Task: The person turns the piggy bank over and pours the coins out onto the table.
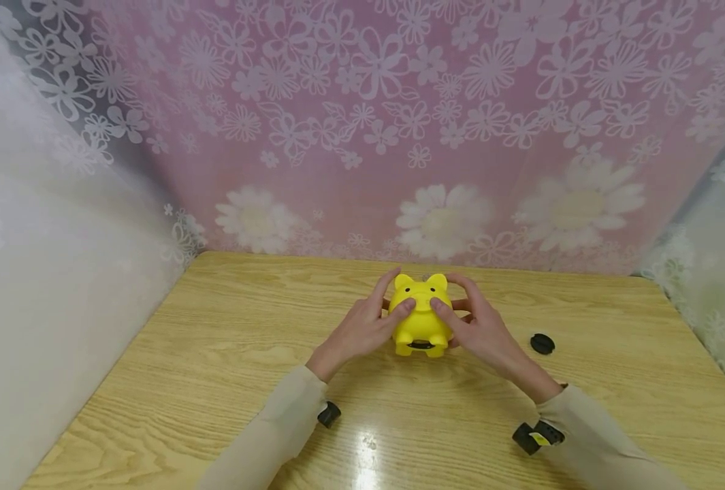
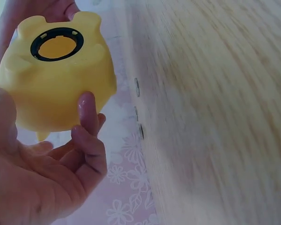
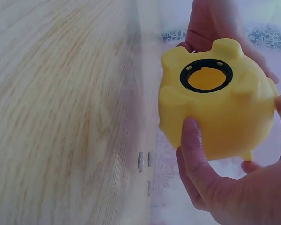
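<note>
A yellow piggy bank [image 1: 422, 320] is held between both hands above the table, its face toward me. My left hand [image 1: 365, 327] grips its left side, thumb on the snout area. On the other side my right hand [image 1: 481, 333] grips it the same way. Both wrist views show the underside, where a black ring [image 2: 35, 49] surrounds an open round hole. A black round plug [image 1: 542, 344] lies on the table to the right of the right hand. Beyond the bank, several coins [image 3: 141, 161] rest on the table; the bank mostly hides them in the head view.
The wood-grain table [image 1: 246, 327] ends at a pink floral curtain [image 1: 350, 184] behind. Pale cloth hangs on the left [image 1: 62, 238] and right sides. Black devices sit at both wrists, the right one [image 1: 526, 439] close above the tabletop.
</note>
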`<state>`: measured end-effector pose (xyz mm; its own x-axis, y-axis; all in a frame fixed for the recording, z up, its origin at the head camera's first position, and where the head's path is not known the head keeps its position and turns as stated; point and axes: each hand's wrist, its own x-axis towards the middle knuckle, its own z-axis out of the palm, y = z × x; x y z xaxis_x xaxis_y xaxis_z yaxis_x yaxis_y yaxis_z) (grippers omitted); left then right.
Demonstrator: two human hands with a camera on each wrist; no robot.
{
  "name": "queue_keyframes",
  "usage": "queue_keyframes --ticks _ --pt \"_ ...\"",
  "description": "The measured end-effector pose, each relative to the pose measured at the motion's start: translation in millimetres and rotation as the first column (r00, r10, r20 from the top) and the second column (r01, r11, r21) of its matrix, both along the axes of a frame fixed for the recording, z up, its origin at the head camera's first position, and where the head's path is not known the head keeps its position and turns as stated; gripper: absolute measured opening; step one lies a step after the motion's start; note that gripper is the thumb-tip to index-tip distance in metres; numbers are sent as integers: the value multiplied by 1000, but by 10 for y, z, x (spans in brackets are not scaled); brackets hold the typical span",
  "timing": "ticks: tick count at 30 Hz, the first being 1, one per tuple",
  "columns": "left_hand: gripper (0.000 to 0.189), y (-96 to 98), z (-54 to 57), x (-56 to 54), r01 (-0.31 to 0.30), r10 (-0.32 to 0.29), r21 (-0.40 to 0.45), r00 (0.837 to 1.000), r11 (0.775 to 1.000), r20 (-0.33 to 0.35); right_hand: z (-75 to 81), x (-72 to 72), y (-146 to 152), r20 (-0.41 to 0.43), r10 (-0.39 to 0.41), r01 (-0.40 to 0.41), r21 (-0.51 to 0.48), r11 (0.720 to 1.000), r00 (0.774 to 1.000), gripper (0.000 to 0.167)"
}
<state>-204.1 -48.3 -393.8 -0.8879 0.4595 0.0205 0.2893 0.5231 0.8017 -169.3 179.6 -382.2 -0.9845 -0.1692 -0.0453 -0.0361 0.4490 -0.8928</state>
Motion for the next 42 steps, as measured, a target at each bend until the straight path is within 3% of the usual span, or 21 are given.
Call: queue_keyframes --ticks 5,12,28,31,33,34,35,36,38,40,41,42 --pt "77 -4 17 22 1 2 -28 996 1000 94 -9 0 6 78 26 -22 -47 999 997 74" --pt "76 -17 5 19 25 -36 51 975 998 220 -23 -2 18 164 75 -57 -110 992 984 76" --pt "80 -38 5 -3 54 -64 49 965 997 255 -14 15 20 201 93 -69 -125 990 975 77" --pt "80 -38 14 -16 75 -79 28 981 997 179 -13 3 25 158 86 -65 -133 989 984 78" --pt "80 -34 21 -29 100 -102 37 993 994 58 -27 -1 37 26 77 -73 -134 988 997 76" --pt "80 -32 31 -29 122 -121 44 992 992 -35 -41 9 42 -88 76 -87 -131 988 993 77" --pt "80 -32 43 -25 149 -141 45 978 988 -152 -60 5 51 -238 85 -118 -125 985 967 79" --pt "82 -30 52 -23 176 -158 38 947 984 -281 -78 -2 56 -399 98 -151 -104 983 912 76" --pt "86 -30 68 -16 211 -174 19 851 977 -495 -116 -22 63 -669 107 -186 -47 982 736 71" --pt "86 -33 72 -9 213 -171 -12 746 977 -644 -154 -54 63 -811 115 -212 -11 977 573 70" --pt "85 -37 60 -14 211 -171 -26 708 977 -685 -173 -78 66 -842 126 -235 -1 972 524 72" --pt "85 -39 45 -19 208 -173 -37 688 978 -704 -188 -90 65 -850 132 -248 1 969 510 72"
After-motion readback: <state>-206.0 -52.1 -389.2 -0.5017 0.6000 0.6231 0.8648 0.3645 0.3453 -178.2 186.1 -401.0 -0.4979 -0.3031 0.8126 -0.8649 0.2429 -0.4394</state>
